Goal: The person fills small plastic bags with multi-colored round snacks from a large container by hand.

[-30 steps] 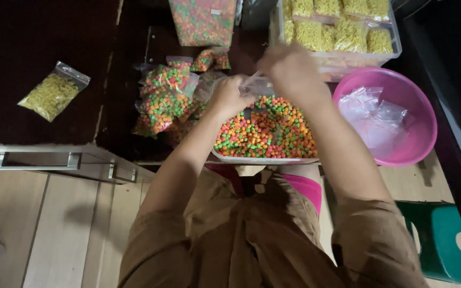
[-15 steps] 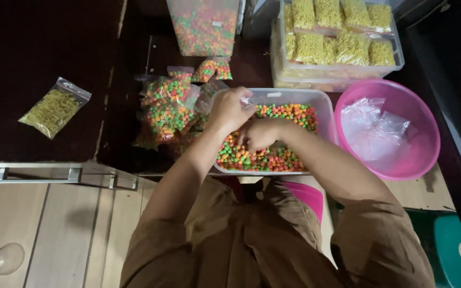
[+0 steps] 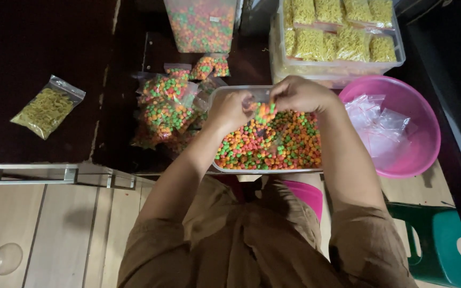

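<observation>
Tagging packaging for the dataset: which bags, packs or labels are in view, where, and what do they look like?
Small clear bag: between left hand and right hand, partly filled with coloured balls.
Filled bags: heap left of the tub, orange-green-pink.
Yellow snack bag: alone, far left.
Large bag: top centre, small pale label.
Yellow packs: top-right crate.
Empty bags: pink basin.

Pink basin [image 3: 425,133] — green stool [image 3: 444,250] below.
</observation>
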